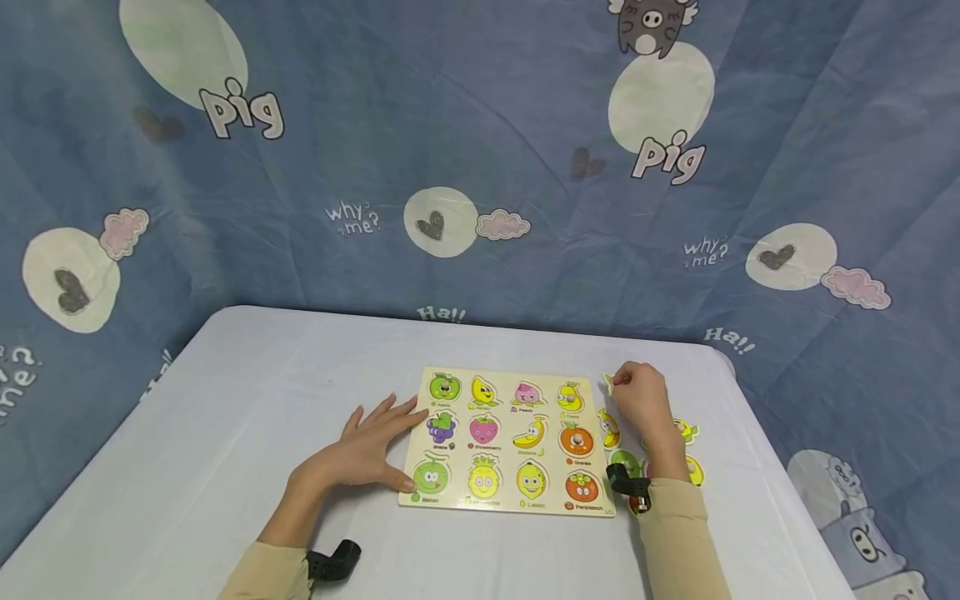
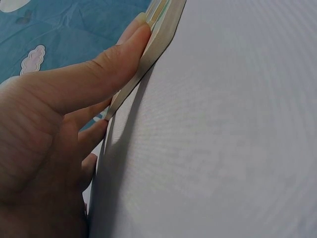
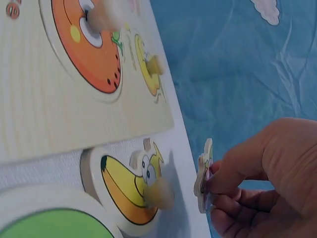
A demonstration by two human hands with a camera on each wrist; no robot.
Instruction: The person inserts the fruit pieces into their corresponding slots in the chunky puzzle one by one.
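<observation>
A wooden fruit peg-puzzle board (image 1: 506,442) lies on the table. My left hand (image 1: 360,450) rests at the board's left edge with fingers spread. In the left wrist view, its thumb (image 2: 119,59) presses along the board's edge. Beyond the upper right corner, my right hand (image 1: 643,398) pinches a small wooden puzzle piece (image 3: 202,176). That piece is seen nearly edge-on in the right wrist view, so its picture is mostly hidden. A banana piece (image 3: 130,191) with a wooden knob lies just beside the board, near the right hand.
Several loose fruit pieces, including a green one (image 1: 624,461) and a yellow-green one (image 1: 695,472), lie right of the board, partly behind the right forearm. Knobs stand up from the orange (image 3: 81,44) and the pear (image 3: 144,64) on the board. A patterned blue cloth (image 1: 480,150) hangs behind the white table (image 1: 315,358).
</observation>
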